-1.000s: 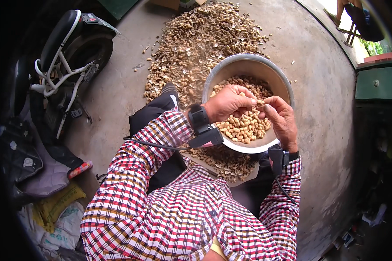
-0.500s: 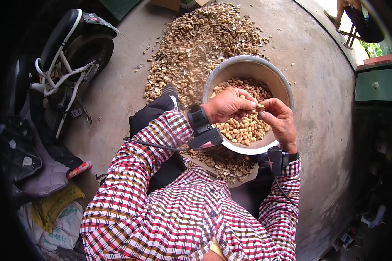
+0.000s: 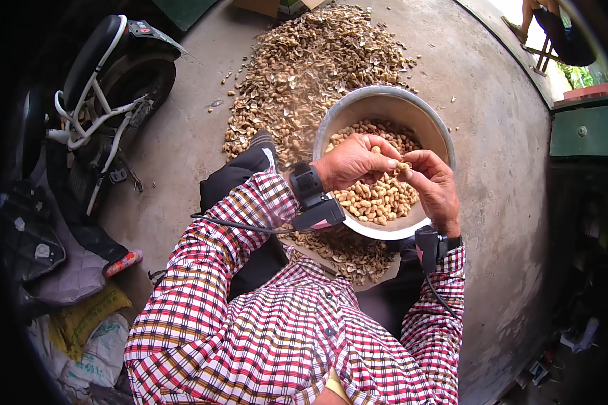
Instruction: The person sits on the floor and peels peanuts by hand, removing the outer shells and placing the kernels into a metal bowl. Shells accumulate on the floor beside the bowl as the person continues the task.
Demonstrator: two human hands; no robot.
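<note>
My left hand (image 3: pixel 355 163) and my right hand (image 3: pixel 438 187) meet over a wide metal basin (image 3: pixel 446 138). Between their fingertips is a small pale peanut (image 3: pixel 403 167), pinched from both sides; whether its shell is split I cannot make out. Below my hands the basin holds peanuts in their shells (image 3: pixel 378 200), with darker reddish ones toward the far side (image 3: pixel 395 135). Both wrists carry black strapped devices with cables. My left hand hides part of the basin's contents.
A large heap of peanut shells (image 3: pixel 311 61) covers the floor beyond and left of the basin, and more shells (image 3: pixel 358 260) lie between my legs. A two-wheeler (image 3: pixel 94 101) stands at the left, above sacks (image 3: pixel 94 351). Another person's legs (image 3: pixel 530 20) show at the far right.
My fingertips have shifted slightly round the peanut, which now shows a paler side. The arms and basin look nearly the same.
</note>
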